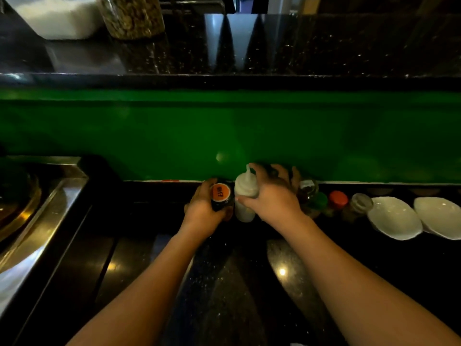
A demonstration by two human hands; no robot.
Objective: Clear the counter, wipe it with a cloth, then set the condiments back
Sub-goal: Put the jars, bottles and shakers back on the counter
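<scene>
Counter (224,283) during the condiment stage, with places given from the white squeeze bottle (245,193), which stands upright at the back edge of the counter against the green wall panel (224,136). The left hand (202,208) curls round a dark bottle with an orange top (220,194), touching the squeeze bottle's left side. The right hand (273,196) holds the squeeze bottle itself, thumb across its near face and fingers arched past its nozzle; what lies under those fingers is too dark to make out. To the right of the squeeze bottle run 4 small jars in a row: 1 clear glass jar (308,187), 1 green-lidded jar (320,201), 1 red-lidded jar (338,198) and 1 grey-lidded jar (360,203). Further right sit 2 white bowls (394,218), side by side. Far to the left is 1 steel sink (50,203). No cloth is in view. Counted: 2 bottles, 4 jars, 2 bowls. Judged from this layout, either clearing has only begun or setting back is nearly done; the bare, glossy surface nearer than the squeeze bottle favours the second.
</scene>
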